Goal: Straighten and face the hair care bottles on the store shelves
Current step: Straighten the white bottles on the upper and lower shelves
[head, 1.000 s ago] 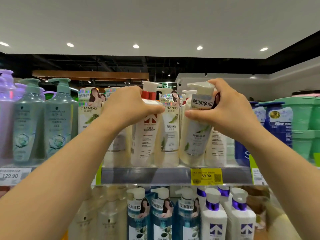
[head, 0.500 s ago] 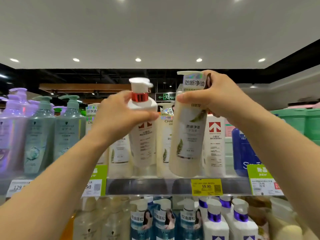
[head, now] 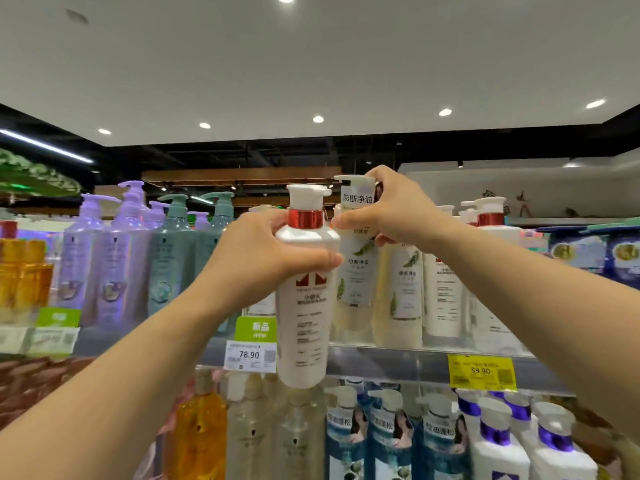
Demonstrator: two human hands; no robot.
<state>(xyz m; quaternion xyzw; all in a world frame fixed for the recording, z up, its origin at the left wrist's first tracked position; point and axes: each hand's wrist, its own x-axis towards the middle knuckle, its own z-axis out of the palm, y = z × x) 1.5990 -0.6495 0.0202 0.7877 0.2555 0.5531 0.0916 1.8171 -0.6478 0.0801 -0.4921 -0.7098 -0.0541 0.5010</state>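
A white pump bottle [head: 304,306] with a red metallic collar is gripped by the left hand [head: 266,261], fingers and thumb curled round its shoulder just below the collar. It is held clear of the shelf, out in front of the shelf edge [head: 388,363], upright with its long axis vertical and its base hanging lower than the shelf edge. Its pump spout is pointed to the right. A red arrow-shaped logo and small Chinese print are carried on its near face; the brand line under the logo is too blurred to be read.

Just to the right, and touching or nearly touching it, a pale translucent bottle [head: 356,271] with a fern-leaf label is pinched near its neck by the right hand [head: 398,209], thumb in front and fingers wrapped behind. It is also held upright, its spout pointed left. "防断净油" is printed on its neck tag and again on its label, which is turned toward the viewer. Whether its base rests on the shelf cannot be told.

More fern-label bottles [head: 401,292] and white bottles are stood on the shelf to the right. A white price tag [head: 250,356] marked 78.90, beneath a green "新品" flag, and a yellow price tag [head: 482,373] marked 59.90 are fixed to the shelf edge. Purple pump bottles [head: 104,258] and grey-green ones are ranged at far left.
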